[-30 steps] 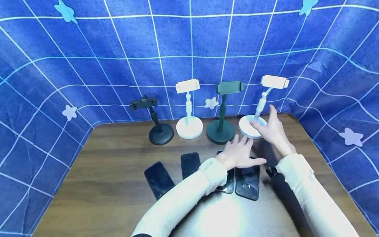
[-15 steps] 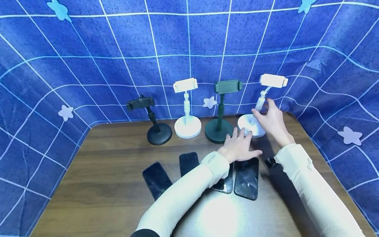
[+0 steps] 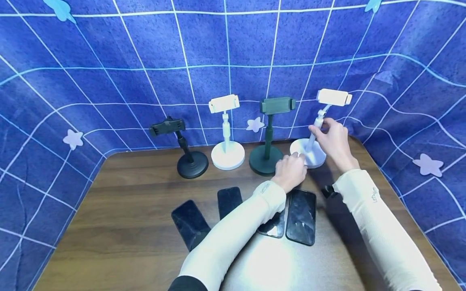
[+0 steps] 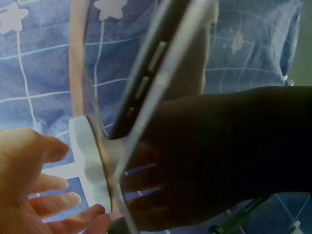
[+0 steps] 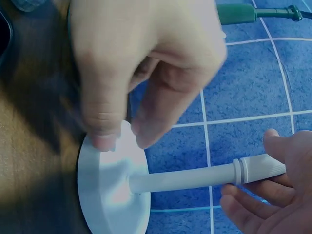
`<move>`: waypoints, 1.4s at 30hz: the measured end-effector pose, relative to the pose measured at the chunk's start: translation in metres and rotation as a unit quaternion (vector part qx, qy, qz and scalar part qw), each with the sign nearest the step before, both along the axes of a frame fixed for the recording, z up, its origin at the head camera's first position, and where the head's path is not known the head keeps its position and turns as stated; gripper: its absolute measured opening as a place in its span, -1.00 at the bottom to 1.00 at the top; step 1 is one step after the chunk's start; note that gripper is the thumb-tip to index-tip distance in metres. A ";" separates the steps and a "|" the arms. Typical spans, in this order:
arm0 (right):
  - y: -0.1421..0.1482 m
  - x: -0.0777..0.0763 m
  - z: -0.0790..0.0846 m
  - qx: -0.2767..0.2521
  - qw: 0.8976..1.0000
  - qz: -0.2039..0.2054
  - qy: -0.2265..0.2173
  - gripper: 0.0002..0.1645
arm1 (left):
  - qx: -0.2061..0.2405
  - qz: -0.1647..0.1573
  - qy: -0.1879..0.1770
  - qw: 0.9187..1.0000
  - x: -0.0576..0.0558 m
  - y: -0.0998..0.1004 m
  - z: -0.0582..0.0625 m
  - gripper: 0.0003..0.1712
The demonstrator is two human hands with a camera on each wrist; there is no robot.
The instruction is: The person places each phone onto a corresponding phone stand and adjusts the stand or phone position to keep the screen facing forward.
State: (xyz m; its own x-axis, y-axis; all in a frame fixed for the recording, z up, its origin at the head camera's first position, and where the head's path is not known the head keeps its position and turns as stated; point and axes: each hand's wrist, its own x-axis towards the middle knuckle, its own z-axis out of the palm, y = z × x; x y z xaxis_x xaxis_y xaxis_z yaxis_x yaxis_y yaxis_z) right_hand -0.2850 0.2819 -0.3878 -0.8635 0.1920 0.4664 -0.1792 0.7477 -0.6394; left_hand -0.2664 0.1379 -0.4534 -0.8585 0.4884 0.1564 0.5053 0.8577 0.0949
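Note:
In the head view a white phone stand (image 3: 333, 97) stands upright at the right end of a row. My right hand (image 3: 335, 141) pinches its pole, with the thumb on one side and the fingers on the other. At the front rim of its round base (image 5: 114, 195), my left hand (image 3: 290, 173) pinches with thumb and fingers. A black phone (image 3: 301, 217) lies below the hands. My left forearm partly covers another phone (image 3: 274, 226). A phone's edge with side buttons fills the middle of the left wrist view, where the dark shape to the right is unclear.
Left of the white stand are a green phone stand (image 3: 268, 157), a second white stand (image 3: 227, 155) and a black stand (image 3: 192, 164). Two more phones (image 3: 190, 222) lie on the wooden table (image 3: 120, 210). A blue gridded cloth (image 3: 204, 44) hangs behind.
My right hand has moved up and closed on the white stand's pole. My left hand, spread flat earlier, has curled its fingers at the base rim. The head view has shifted slightly.

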 end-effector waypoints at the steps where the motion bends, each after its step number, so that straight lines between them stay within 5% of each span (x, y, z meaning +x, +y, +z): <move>1: 0.000 -0.001 0.001 0.002 1.000 -0.001 0.000 -0.58 | -0.002 -0.001 -0.003 1.000 -0.001 0.000 -0.001 -0.68; 9: 0.003 -0.007 0.002 0.006 1.000 -0.006 -0.011 -0.50 | -0.045 -0.026 0.028 0.998 -0.005 0.007 -0.009 -0.70; 17: 0.001 -0.014 -0.002 0.002 0.999 -0.007 0.034 -0.73 | -0.096 0.002 0.024 0.995 -0.009 0.011 -0.010 -0.71; 33: 0.001 -0.006 -0.001 0.053 0.996 0.021 0.067 -0.73 | -0.102 -0.026 0.078 0.991 -0.009 0.019 -0.009 -0.80; 42: 0.002 0.001 0.000 0.037 0.997 0.014 0.067 -0.76 | -0.111 -0.036 0.094 0.989 0.000 0.024 0.000 -0.78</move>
State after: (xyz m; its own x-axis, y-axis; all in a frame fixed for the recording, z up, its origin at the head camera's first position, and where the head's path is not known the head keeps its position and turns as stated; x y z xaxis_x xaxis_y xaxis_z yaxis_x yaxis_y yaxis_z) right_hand -0.2845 0.2837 -0.3875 -0.7971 0.1289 0.5899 -0.2810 0.7856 -0.5513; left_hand -0.2668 0.1614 -0.4529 -0.7867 0.5869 0.1915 0.5560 0.8084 -0.1934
